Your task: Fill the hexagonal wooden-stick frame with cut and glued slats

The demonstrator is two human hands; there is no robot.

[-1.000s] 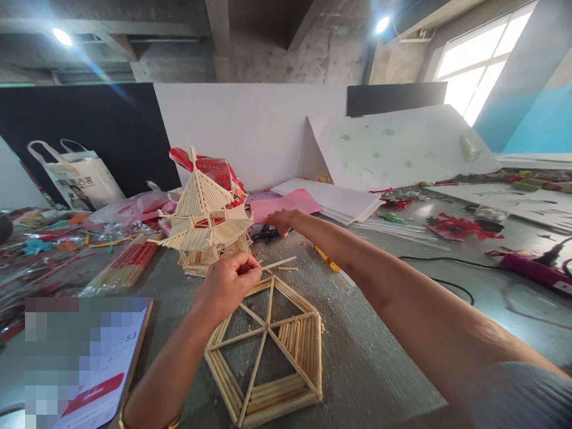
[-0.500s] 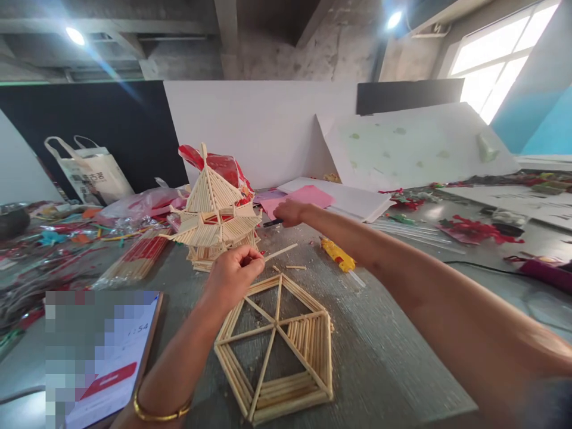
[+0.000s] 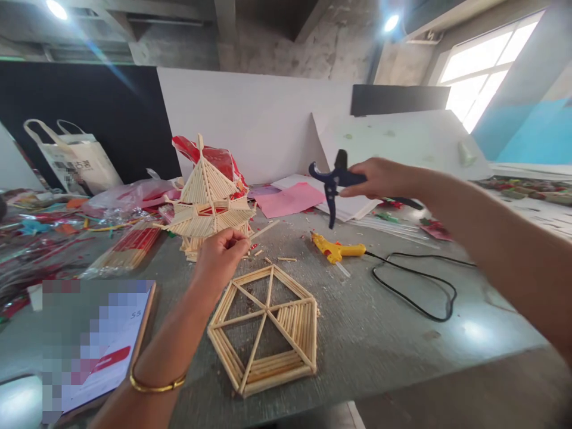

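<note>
The hexagonal stick frame (image 3: 267, 310) lies on the counter (image 3: 357, 339), its 4 o'clock wedge (image 3: 304, 329) apparently nearly filled, its 6 o'clock wedge (image 3: 273, 369) partly, four mostly unfilled. It sits at 5 o'clock from my left hand (image 3: 223, 250), which pinches a loose stick (image 3: 269, 227); my right hand (image 3: 381, 179) grips blue cutters (image 3: 333, 179).

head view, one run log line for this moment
left hand: pinches thin stick; right hand: holds dark blue tool above table; hexagonal stick frame: on table, partly filled; yellow glue gun: on table

“55” on screen (image 3: 114, 345), “古” on bag (image 3: 75, 162)
</note>
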